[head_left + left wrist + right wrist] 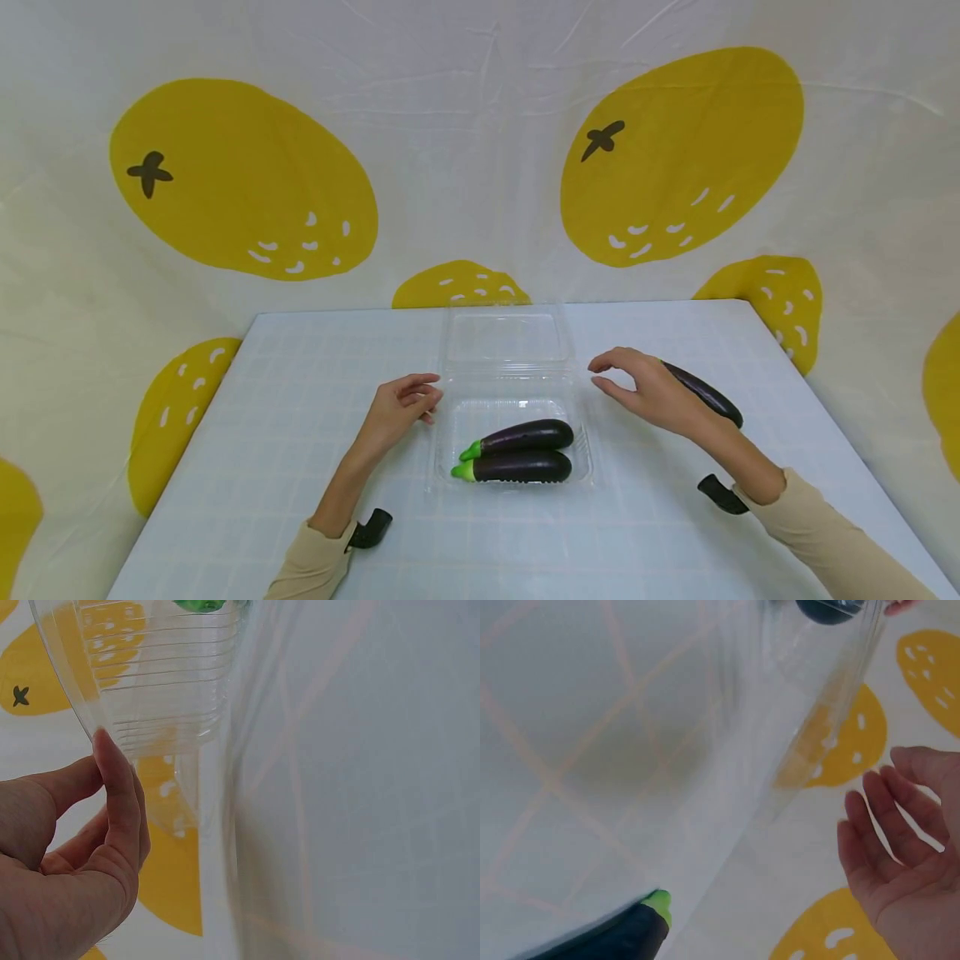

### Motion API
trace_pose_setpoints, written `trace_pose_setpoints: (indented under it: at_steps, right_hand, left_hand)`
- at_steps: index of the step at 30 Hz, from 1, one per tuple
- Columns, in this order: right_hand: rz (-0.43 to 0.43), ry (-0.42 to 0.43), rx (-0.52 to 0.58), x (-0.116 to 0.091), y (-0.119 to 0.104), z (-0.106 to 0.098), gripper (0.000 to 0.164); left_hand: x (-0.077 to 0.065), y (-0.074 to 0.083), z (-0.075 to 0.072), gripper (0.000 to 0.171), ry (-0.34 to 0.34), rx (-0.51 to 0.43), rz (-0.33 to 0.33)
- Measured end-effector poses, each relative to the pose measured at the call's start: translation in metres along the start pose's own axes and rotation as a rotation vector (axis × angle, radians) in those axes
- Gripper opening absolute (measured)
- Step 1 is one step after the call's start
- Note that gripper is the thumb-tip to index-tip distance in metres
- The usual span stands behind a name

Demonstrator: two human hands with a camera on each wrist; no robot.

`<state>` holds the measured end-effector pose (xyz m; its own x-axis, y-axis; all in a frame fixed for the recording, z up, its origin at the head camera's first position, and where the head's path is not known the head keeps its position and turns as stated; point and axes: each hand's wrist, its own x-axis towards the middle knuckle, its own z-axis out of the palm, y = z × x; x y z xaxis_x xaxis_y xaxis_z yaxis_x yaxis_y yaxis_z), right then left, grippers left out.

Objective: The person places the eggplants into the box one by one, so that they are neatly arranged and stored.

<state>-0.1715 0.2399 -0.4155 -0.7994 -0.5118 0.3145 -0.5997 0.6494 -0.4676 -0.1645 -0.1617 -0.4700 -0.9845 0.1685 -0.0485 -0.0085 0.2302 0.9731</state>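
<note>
A clear plastic clamshell container [517,408] lies on the table with its lid [506,337] folded back. Two dark eggplants lie side by side in its base, a rear one [528,437] and a front one [521,467], green stems to the left. At the container's left rim, my left hand [397,412] pinches the edge between thumb and fingers. My right hand [648,387] hovers right of the container, fingers loosely bent and nothing held. Partly hidden behind that hand, a third eggplant [708,396] lies on the table; its green stem shows in the right wrist view.
A pale checked cloth covers the table [300,367]. Behind it hangs a white curtain [465,167] printed with large yellow fruit. Black wrist straps [369,530] show at both beige sleeves.
</note>
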Motion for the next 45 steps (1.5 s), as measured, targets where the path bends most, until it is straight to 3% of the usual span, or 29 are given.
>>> trace_pose_setpoints:
  at_steps: [12,26,38,45]
  right_hand:
    - [0.009,0.142,-0.044,-0.023,0.022,-0.003,0.026]
    - [0.057,0.277,-0.012,-0.047,0.046,-0.008,0.027]
    - [0.155,0.291,-0.074,-0.068,0.067,-0.011,0.024]
    - [0.235,0.244,-0.085,-0.079,0.076,-0.013,0.027]
  left_hand:
    - [0.000,0.000,0.000,0.040,-0.001,0.000,-0.002]
    - [-0.002,0.001,0.001,0.043,0.013,0.003,-0.008]
    - [-0.002,0.000,0.001,0.040,0.021,0.009,-0.004]
    - [-0.002,0.000,0.001,0.041,0.012,0.000,-0.002]
